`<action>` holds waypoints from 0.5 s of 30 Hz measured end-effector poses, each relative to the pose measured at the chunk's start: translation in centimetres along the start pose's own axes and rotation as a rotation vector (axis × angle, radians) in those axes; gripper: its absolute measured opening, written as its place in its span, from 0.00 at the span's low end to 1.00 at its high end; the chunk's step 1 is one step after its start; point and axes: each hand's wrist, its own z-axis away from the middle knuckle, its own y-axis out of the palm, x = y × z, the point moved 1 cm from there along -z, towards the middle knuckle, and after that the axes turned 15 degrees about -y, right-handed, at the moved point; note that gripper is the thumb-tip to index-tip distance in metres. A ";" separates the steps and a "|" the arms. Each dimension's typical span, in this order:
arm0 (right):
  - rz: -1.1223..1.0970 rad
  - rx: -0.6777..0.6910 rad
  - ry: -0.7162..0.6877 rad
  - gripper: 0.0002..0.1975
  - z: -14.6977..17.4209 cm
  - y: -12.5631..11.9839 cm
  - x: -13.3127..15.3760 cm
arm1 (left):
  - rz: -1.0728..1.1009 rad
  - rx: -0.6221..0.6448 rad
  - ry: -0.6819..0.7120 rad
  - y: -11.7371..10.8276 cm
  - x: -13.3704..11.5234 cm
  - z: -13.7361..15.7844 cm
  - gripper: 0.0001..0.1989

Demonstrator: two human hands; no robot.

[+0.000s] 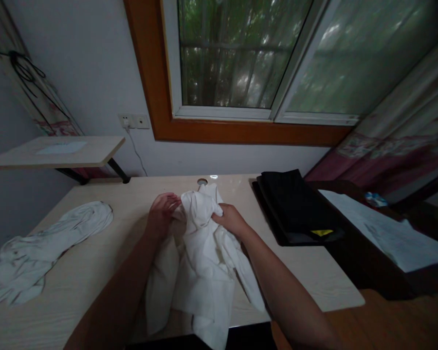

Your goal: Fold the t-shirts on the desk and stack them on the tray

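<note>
The white garment (pixel 204 262) lies bunched at the lower centre of the frame, over the desk (pixel 336 282), its lower end hanging past the near edge at the bottom of the frame. Two long, sleeve-like parts of it trail down, one on either side of the main body of cloth.

Both hands are at the garment's gathered upper end, near the middle of the frame. The right hand (pixel 229 217) is closed, with a fold of the cloth pinched between thumb and fingers. The left hand (pixel 163 211) has its fingers fairly straight, their tips at the left edge of the cloth; its thumb is hidden, so whether it grips any fabric cannot be told.

A second white cloth (pixel 54 248) lies in a long, rumpled strip at the lower left of the frame, well apart from the hands. Right of centre, a black stack (pixel 292 204) of flat items with a yellow patch (pixel 321 233) rests on the desk. Beyond it, at the right of the frame, large white paper (pixel 390 231) lies on a dark surface. At the left, a raised shelf (pixel 98 150) bears a pale sheet (pixel 63 147). A window (pixel 237 53) fills the upper centre.
</note>
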 end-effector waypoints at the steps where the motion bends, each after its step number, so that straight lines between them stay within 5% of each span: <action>1: 0.042 -0.026 0.035 0.06 0.0 -0.3 -0.4 | -0.060 -0.044 0.090 -0.4 -0.3 0.5 0.11; 4: 0.172 -0.096 0.159 0.08 0.0 -1.1 -1.4 | -0.379 0.042 0.330 -0.6 -0.8 3.0 0.12; 8: 0.322 -0.155 0.310 0.10 0.2 -1.6 -1.4 | -0.969 0.392 0.542 2.1 0.3 6.5 0.17; 12: 0.385 -0.149 0.388 0.12 0.3 -1.7 -0.4 | -1.300 0.469 0.557 4.8 1.2 7.8 0.27; 15: 0.384 -0.131 0.397 0.12 0.5 -1.9 0.3 | -1.330 0.418 0.492 5.2 1.0 7.7 0.22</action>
